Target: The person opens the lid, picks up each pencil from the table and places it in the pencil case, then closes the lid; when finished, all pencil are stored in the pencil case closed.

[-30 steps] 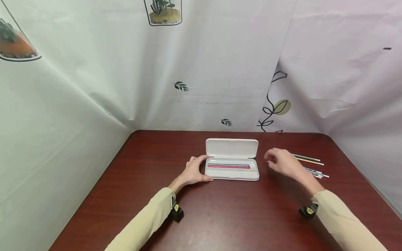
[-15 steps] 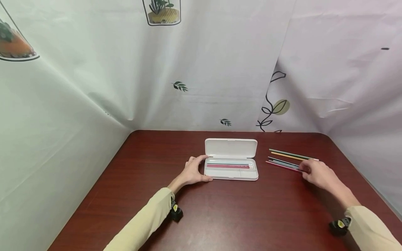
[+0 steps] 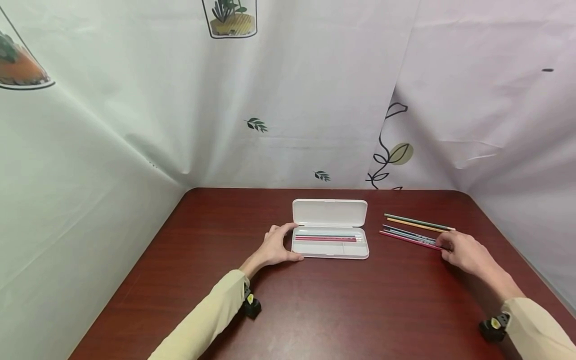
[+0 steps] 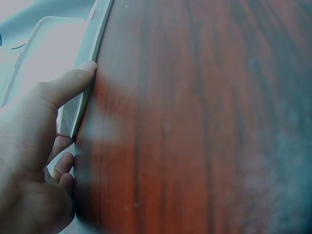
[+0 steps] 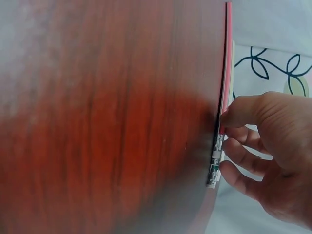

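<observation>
left hand (image 3: 272,248) on the case (image 3: 330,251), right hand (image 3: 468,253) at the loose pencils (image 3: 408,235).
on the table (image 3: 342,310), the left hand grasps the case's left end between thumb and fingers; the case sits near the back edge, lid (image 3: 330,213) raised, a few stored pencils (image 3: 325,239) lying in its back part; toward the back right corner lie the loose pencils, tips to the left, the green one (image 3: 419,222) and yellow one (image 3: 416,225) behind the blue and red; the right thumb touches a red pencil (image 5: 227,63) near its eraser end, though whether that hand pinches it cannot be told.
</observation>
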`<move>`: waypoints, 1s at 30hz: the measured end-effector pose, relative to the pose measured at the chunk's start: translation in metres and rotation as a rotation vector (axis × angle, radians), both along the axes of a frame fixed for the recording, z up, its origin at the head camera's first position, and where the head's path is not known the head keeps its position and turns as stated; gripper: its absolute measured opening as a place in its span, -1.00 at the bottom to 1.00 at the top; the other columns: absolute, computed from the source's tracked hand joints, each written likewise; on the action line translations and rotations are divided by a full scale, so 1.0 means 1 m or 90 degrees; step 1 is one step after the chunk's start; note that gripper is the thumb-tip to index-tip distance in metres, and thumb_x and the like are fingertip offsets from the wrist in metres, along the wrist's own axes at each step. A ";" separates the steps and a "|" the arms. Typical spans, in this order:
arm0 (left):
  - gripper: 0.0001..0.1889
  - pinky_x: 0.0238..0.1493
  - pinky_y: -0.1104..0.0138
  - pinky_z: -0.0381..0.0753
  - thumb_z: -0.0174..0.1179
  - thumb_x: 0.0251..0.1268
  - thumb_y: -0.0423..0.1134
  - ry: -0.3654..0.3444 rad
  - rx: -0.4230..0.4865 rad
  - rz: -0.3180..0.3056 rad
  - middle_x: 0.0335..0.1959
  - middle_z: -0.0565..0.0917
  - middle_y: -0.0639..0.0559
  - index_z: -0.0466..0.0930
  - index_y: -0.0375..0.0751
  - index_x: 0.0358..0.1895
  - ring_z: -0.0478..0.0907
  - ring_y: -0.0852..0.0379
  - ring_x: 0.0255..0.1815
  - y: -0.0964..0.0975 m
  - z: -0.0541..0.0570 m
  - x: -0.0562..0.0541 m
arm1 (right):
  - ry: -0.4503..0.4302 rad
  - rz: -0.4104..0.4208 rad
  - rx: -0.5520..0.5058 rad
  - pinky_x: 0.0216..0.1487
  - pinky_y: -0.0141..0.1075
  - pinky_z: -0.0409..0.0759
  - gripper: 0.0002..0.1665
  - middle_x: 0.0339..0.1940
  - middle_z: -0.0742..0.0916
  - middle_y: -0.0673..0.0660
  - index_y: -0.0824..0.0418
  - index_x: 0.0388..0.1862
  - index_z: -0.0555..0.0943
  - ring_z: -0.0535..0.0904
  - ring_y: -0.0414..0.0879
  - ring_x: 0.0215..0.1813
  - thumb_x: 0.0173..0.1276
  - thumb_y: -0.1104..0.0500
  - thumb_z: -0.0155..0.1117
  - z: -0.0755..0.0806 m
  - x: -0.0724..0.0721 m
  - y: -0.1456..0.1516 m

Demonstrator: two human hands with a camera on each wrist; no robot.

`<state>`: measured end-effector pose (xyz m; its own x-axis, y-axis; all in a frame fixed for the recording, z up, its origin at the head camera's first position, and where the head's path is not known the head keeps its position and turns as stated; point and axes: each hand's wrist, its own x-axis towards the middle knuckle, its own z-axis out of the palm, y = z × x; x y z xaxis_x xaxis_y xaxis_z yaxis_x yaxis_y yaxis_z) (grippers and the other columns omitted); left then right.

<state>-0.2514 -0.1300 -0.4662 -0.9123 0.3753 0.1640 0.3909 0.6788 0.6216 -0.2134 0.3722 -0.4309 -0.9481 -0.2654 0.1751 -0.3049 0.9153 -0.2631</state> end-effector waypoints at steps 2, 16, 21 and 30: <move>-0.04 0.11 0.06 0.25 0.63 -0.21 0.01 0.000 -0.002 0.001 0.09 0.57 -0.06 0.41 -0.09 0.39 0.34 -0.04 0.12 0.000 0.000 0.000 | -0.001 0.001 0.000 -0.44 0.02 0.46 -0.81 -0.41 0.60 0.08 0.25 -0.32 0.64 0.50 0.01 -0.38 0.04 0.38 0.39 0.000 -0.001 0.000; -0.04 0.13 0.06 0.25 0.63 -0.19 0.01 -0.002 -0.008 -0.001 0.11 0.56 -0.05 0.40 -0.09 0.40 0.33 -0.04 0.12 0.000 -0.001 0.001 | -0.019 0.034 0.004 -0.45 -0.12 0.40 -0.80 -0.47 0.55 -0.02 0.21 -0.35 0.63 0.43 -0.09 -0.42 0.06 0.44 0.34 -0.003 -0.003 0.000; -0.04 0.13 0.05 0.25 0.63 -0.20 0.02 0.002 -0.008 -0.002 0.10 0.57 -0.05 0.41 -0.09 0.40 0.33 -0.04 0.12 0.000 -0.001 0.001 | -0.020 0.043 -0.001 -0.43 -0.14 0.39 -0.79 -0.48 0.53 -0.03 0.21 -0.35 0.62 0.41 -0.11 -0.43 0.05 0.45 0.33 -0.005 -0.003 0.000; -0.04 0.12 0.06 0.25 0.63 -0.20 0.01 0.000 -0.003 -0.001 0.09 0.57 -0.05 0.41 -0.09 0.39 0.33 -0.03 0.11 0.000 0.000 0.001 | 0.007 0.061 -0.008 -0.45 -0.20 0.36 -0.77 -0.51 0.51 -0.08 0.17 -0.37 0.61 0.39 -0.16 -0.45 0.00 0.44 0.32 -0.004 -0.002 0.000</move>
<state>-0.2502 -0.1302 -0.4662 -0.9116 0.3777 0.1626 0.3925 0.6816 0.6176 -0.2152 0.3717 -0.4349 -0.9167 -0.3522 0.1889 -0.3934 0.8786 -0.2706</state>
